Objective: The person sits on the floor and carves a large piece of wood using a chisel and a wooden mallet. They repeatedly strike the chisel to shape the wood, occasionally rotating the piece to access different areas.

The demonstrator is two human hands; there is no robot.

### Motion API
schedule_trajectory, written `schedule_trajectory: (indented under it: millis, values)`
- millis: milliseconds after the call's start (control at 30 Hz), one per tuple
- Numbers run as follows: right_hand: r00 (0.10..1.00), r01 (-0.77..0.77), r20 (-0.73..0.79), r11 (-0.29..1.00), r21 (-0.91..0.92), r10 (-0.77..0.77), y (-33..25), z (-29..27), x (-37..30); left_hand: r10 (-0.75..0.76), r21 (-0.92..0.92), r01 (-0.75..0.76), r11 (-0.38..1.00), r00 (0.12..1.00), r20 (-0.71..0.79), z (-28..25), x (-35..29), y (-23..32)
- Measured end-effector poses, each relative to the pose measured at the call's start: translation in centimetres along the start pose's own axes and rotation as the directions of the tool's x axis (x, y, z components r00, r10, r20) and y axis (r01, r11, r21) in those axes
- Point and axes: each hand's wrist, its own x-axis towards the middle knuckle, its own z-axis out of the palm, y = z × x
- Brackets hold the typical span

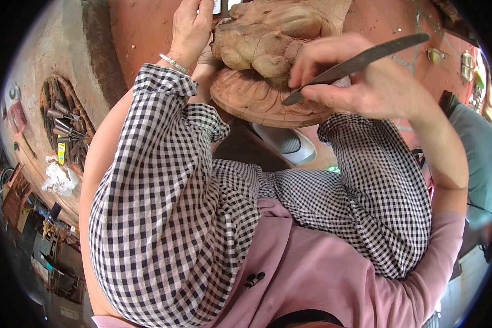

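Note:
A carved brown wooden figure (262,44) with rounded folds rests on its round wooden base (268,101) between my knees. My right hand (361,76) is closed around a long, flat, dark metal tool with a pointed tip (377,54). It looks like a file or blade, and it lies slantwise across my fingers. Those fingers are slightly blurred and sit against or just in front of the carving's right side. My left hand (190,33), with a bracelet at the wrist, is up at the carving's left. Its fingertips run out of the picture at the top edge.
To the left, a round basket (49,109) holds several handled carving tools (65,123). A crumpled plastic bag (60,179) lies close by. Beneath the carving a grey slipper (287,143) shows. A metal cup (435,56) stands on the red tiled floor (374,22) at right.

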Motion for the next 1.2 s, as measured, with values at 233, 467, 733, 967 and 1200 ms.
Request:
schedule_trajectory:
  millis: [233,467,733,967,1200]
  values:
    - [0.876,-0.236,-0.371,0.945,0.227,0.308,1.4,4.9,-4.1,0.407,-0.105,-0.396,0.912,0.906,0.121,0.3,0.8,6.0]
    - [0.815,-0.333,-0.428,0.92,0.205,0.39,1.7,5.6,-5.0,0.503,-0.111,-0.495,0.862,0.804,0.318,1.7,0.7,6.5]
    - [0.798,-0.393,-0.348,0.863,0.318,0.492,1.5,5.4,-5.0,0.419,-0.162,-0.387,0.908,0.843,0.337,1.6,0.4,6.7]
    - [0.84,-0.319,-0.299,0.858,0.402,0.453,1.2,5.8,-4.2,0.426,-0.128,-0.407,0.905,0.857,0.289,1.5,0.2,6.7]
    - [0.87,-0.243,-0.34,0.911,0.334,0.357,3.3,5.7,-4.8,0.45,-0.109,-0.437,0.893,0.848,0.281,1.5,0.4,6.6]
